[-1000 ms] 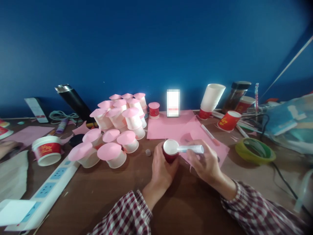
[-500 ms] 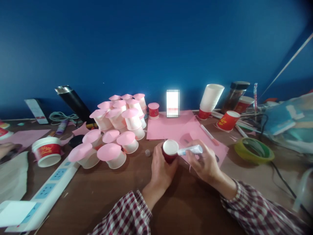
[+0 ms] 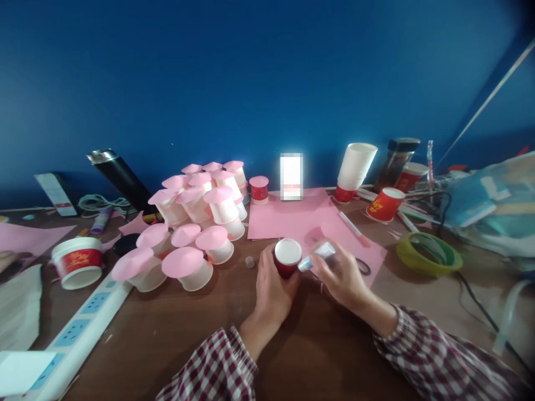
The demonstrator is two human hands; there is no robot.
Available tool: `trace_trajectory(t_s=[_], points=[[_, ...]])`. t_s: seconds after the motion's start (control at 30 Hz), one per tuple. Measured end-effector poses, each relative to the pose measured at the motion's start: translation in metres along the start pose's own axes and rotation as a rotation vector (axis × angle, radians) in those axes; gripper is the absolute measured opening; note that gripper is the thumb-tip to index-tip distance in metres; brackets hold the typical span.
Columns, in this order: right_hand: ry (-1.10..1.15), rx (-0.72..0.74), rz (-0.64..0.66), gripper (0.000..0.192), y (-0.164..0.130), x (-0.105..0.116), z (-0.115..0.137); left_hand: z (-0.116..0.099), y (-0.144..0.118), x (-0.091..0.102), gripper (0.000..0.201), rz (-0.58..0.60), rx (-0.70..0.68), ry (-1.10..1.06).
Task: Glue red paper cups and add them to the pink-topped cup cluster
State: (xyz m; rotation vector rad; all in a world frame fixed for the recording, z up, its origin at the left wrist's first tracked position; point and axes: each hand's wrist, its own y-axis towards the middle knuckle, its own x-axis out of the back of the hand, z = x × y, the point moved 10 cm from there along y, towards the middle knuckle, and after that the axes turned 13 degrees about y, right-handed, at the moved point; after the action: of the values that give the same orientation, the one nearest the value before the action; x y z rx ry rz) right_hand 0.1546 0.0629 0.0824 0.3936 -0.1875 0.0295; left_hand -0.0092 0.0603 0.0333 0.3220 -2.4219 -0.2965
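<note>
- The red paper cup (image 3: 287, 257) looks light and easily crushed; best held round its side wall.
- Left hand (image 3: 271, 287): grip curled shut around the cup, upright on the table (image 3: 167, 334).
- Right hand (image 3: 340, 273): grip closed on a white glue stick (image 3: 316, 256), its tip at the cup's rim.

Dim, soft overall blur; glare off white cups (image 3: 356, 166); edges warped.
</note>
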Motion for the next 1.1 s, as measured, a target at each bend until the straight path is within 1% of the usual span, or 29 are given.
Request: trace_trajectory(t_s=[0.13, 0.2, 0.37, 0.43, 0.5, 0.6, 0.67, 0.7, 0.77, 0.83, 0.93, 1.0, 1.1], points=[[0.134, -0.014, -0.116, 0.019, 0.0, 0.012, -0.003, 0.004, 0.0, -0.001, 0.053, 0.011, 0.045, -0.02], [0.187, -0.029, -0.148, 0.019, 0.001, 0.016, -0.006, 0.005, 0.0, -0.003, 0.054, 0.028, 0.049, -0.052], [0.214, 0.006, -0.219, 0.016, 0.007, 0.026, -0.003, 0.004, -0.001, -0.002, 0.055, 0.013, 0.037, -0.041], [0.223, 0.004, -0.269, 0.019, 0.01, 0.033, -0.007, 0.004, 0.0, -0.001, 0.055, 0.009, 0.04, -0.024], [0.195, -0.019, -0.31, 0.024, 0.014, 0.041, -0.015, 0.0, 0.0, 0.0, 0.055, 0.004, 0.02, -0.007], [0.04, -0.056, -0.353, 0.029, 0.023, 0.06, -0.031, -0.007, 0.001, 0.003, 0.054, -0.014, -0.048, 0.01], [-0.109, -0.026, -0.325, 0.034, 0.033, 0.074, -0.035, -0.01, 0.0, 0.005, 0.052, -0.024, -0.086, 0.026], [-0.218, -0.026, -0.316, 0.034, 0.038, 0.082, -0.037, -0.012, 0.0, 0.005, 0.051, -0.029, -0.105, 0.035], [-0.485, -0.106, -0.29, 0.029, 0.048, 0.101, -0.047, -0.015, -0.001, 0.005, 0.05, -0.048, -0.146, 0.05], [-0.703, -0.21, -0.256, 0.033, 0.054, 0.117, -0.057, -0.017, -0.003, 0.006, 0.049, -0.07, -0.18, 0.06], [-0.996, -0.358, -0.181, 0.035, 0.058, 0.129, -0.072, -0.019, -0.005, 0.007, 0.05, -0.083, -0.205, 0.063], [-1.059, -0.402, -0.164, 0.037, 0.057, 0.131, -0.078, -0.02, -0.007, 0.008, 0.048, -0.079, -0.207, 0.053], [-1.06, -0.433, -0.138, 0.037, 0.054, 0.13, -0.085, -0.021, -0.009, 0.008, 0.046, -0.067, -0.196, 0.038]])
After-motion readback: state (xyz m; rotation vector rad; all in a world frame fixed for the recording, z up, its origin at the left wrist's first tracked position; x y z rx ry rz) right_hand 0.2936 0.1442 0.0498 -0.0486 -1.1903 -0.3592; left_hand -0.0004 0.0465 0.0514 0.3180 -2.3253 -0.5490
